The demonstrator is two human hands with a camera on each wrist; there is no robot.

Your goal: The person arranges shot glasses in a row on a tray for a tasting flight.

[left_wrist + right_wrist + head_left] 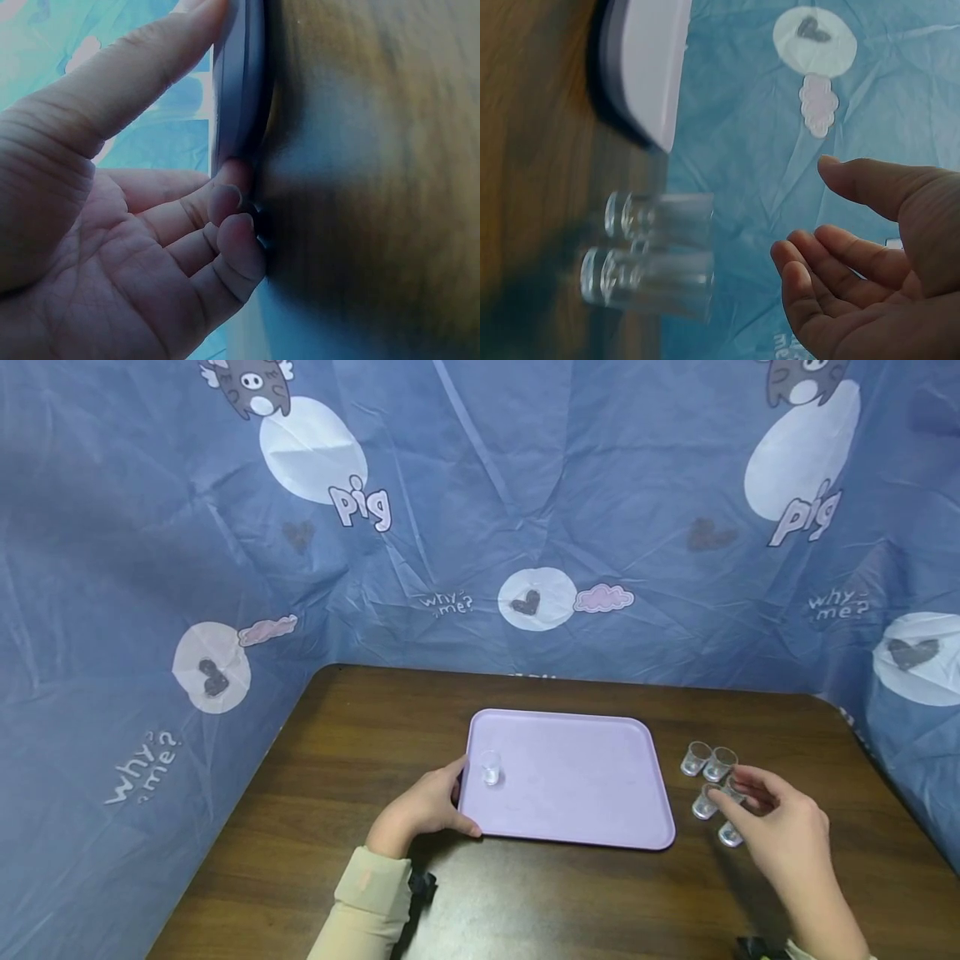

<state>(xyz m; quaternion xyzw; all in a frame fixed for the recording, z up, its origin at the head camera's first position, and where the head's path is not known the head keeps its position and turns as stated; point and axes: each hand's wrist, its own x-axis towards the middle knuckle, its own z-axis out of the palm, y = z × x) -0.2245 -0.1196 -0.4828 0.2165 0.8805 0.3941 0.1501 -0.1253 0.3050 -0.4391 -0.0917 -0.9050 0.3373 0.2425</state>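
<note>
A small clear shot glass (491, 768) stands near the left side of a lilac tray (577, 777). My left hand (429, 800) grips the tray's near left corner, thumb at the front edge and fingers at the left side. In the left wrist view, fingertips (241, 247) curl in at the tray's rim (238, 82). Several more shot glasses stand in a cluster right of the tray, among them a far one (696, 760) and a near one (730, 834). Above them hovers my right hand (787, 827), thumb and fingers apart with nothing between them. It partly hides the cluster.
The brown wooden table (360, 735) holds the tray and glasses. A blue printed cloth (450, 552) hangs behind the table and along its sides. In the right wrist view, two glasses (652, 285) stand beside the tray's corner (649, 82).
</note>
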